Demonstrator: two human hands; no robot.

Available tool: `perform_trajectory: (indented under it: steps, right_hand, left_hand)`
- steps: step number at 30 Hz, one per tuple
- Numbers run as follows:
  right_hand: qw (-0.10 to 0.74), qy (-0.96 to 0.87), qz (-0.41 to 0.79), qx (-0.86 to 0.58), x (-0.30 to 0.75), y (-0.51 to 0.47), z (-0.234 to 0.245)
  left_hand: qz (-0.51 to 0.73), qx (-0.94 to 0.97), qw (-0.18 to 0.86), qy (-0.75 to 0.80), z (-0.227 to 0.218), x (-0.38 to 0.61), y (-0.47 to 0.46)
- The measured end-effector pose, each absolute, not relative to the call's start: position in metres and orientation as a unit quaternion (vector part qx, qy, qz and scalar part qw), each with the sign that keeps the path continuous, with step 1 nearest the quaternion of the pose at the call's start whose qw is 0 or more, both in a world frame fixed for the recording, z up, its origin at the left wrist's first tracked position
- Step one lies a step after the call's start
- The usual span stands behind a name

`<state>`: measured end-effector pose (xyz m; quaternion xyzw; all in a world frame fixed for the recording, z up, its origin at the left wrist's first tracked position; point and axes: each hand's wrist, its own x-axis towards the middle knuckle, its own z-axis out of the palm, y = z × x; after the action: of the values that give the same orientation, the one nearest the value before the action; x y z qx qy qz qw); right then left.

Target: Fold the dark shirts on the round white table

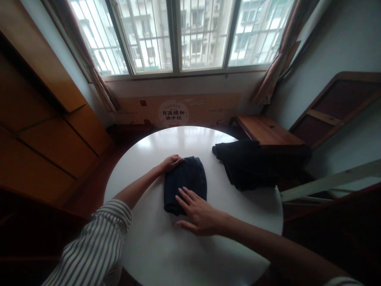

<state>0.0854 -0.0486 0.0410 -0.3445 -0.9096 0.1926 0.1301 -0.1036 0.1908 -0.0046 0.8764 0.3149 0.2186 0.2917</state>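
A dark navy folded garment (186,174) lies in a compact bundle on the white round table (143,234). My left hand (172,163) is at its far left corner, fingers together and closed on the cloth edge; the fingertips are partly hidden. Across the near right part of the bundle, my right hand (201,214) rests flat with its fingers spread and the thumb out over the tabletop. Whether the garment is trousers or something else cannot be made out.
A black cloth heap (245,163) lies at the table's right edge, partly overhanging. Beyond stand a wooden bench (270,131) and a printed cardboard panel (137,111) under the window. Wooden cabinets (56,147) line the left side. A pale bar (327,180) extends on the right.
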Motion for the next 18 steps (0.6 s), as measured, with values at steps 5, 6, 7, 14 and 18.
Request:
perform_trajectory:
  steps: [5, 6, 7, 14, 18]
  right_hand:
    - [0.192, -0.897, 0.111, -0.383, 0.081, 0.033, 0.064]
    - [0.203, -0.887, 0.089, -0.405, 0.077, 0.050, 0.062]
    - [0.204, -0.879, 0.071, -0.425, 0.073, 0.065, 0.058]
    - [0.148, -0.856, 0.061, -0.492, 0.061, 0.062, 0.010]
    - [0.127, -0.883, 0.111, -0.438, 0.069, 0.021, 0.009]
  left_hand:
    - [0.228, 0.863, 0.326, 0.312, -0.009, -0.106, 0.193]
    - [0.226, 0.862, 0.335, 0.307, -0.008, -0.107, 0.195]
    - [0.223, 0.861, 0.343, 0.303, -0.006, -0.107, 0.197]
    - [0.212, 0.853, 0.378, 0.292, -0.002, -0.105, 0.205]
    - [0.220, 0.847, 0.378, 0.304, -0.004, -0.104, 0.203]
